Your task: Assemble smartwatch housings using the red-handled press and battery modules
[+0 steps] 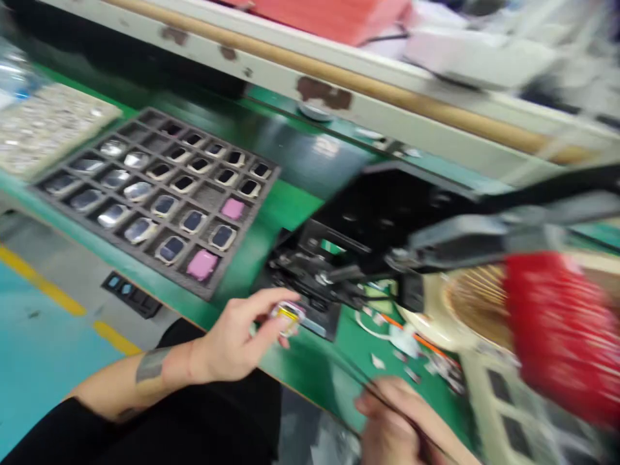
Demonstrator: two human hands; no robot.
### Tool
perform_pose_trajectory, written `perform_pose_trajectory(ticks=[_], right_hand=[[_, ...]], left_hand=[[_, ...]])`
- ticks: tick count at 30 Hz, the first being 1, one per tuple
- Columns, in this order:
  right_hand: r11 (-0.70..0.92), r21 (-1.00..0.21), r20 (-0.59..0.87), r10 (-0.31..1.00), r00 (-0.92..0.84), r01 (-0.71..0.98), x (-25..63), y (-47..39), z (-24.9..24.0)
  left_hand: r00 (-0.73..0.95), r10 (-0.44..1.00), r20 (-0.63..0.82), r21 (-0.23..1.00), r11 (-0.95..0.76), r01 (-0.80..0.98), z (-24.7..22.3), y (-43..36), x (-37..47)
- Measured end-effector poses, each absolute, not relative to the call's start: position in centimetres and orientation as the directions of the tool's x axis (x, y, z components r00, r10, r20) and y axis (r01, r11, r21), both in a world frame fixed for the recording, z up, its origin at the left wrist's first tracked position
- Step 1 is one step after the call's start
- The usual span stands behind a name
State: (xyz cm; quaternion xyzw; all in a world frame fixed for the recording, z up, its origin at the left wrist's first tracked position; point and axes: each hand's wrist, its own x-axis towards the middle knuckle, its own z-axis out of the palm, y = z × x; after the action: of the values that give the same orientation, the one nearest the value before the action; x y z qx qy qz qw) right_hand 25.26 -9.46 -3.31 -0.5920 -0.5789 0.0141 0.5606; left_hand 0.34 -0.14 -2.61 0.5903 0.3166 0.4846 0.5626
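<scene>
My left hand (237, 339) pinches a small watch-like case (289, 316) with a yellow patch on its face, above the green table's front edge. At the lower right my right hand (394, 420) is blurred, its fingers closed round a thin dark tool (371, 385), whose narrow end points toward the case. A grey foam tray (203, 292) lies to the left, with rows of watch cases and two pink pieces (202, 265) in its compartments. Just beyond the left hand is a black metal fixture (314, 271).
A long lever with a red grip (562, 336) reaches in from the right. White scraps (378, 361) lie near a cream dish (436, 307). A pale tray of small parts (53, 126) sits at the far left. A beam (320, 64) crosses behind the table.
</scene>
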Motion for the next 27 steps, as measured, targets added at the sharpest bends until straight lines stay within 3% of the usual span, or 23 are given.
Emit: perform_pose_trajectory(ticks=[4, 7, 11, 15, 27], right_hand=[[0.248, -0.750, 0.443, 0.877, 0.188, 0.612, 22.2, -8.8, -2.9], [0.181, -0.896, 0.347, 0.856, 0.383, 0.405, 20.8, -8.7, -3.5], [0.341, -0.929, 0.361, 0.763, 0.536, 0.141, 18.3, -7.9, -3.7], [0.421, -0.892, 0.441, 0.729, 0.523, 0.165, 16.3, -6.0, -3.6], [0.384, -0.903, 0.426, 0.751, 0.505, 0.191, 16.3, -6.2, -4.7]], left_hand=[[0.385, 0.922, 0.031, 0.996, 0.005, -0.091, -3.5, 0.4, 0.0], [0.418, 0.908, 0.003, 0.997, 0.032, -0.076, -3.8, 0.5, -0.4], [0.449, 0.894, 0.008, 0.998, 0.021, -0.059, -3.7, 0.5, -0.4], [0.476, 0.879, 0.023, 0.999, -0.009, -0.031, -3.8, 0.6, -0.5], [0.547, 0.829, 0.112, 0.984, -0.171, 0.059, -4.0, 0.6, -1.0]])
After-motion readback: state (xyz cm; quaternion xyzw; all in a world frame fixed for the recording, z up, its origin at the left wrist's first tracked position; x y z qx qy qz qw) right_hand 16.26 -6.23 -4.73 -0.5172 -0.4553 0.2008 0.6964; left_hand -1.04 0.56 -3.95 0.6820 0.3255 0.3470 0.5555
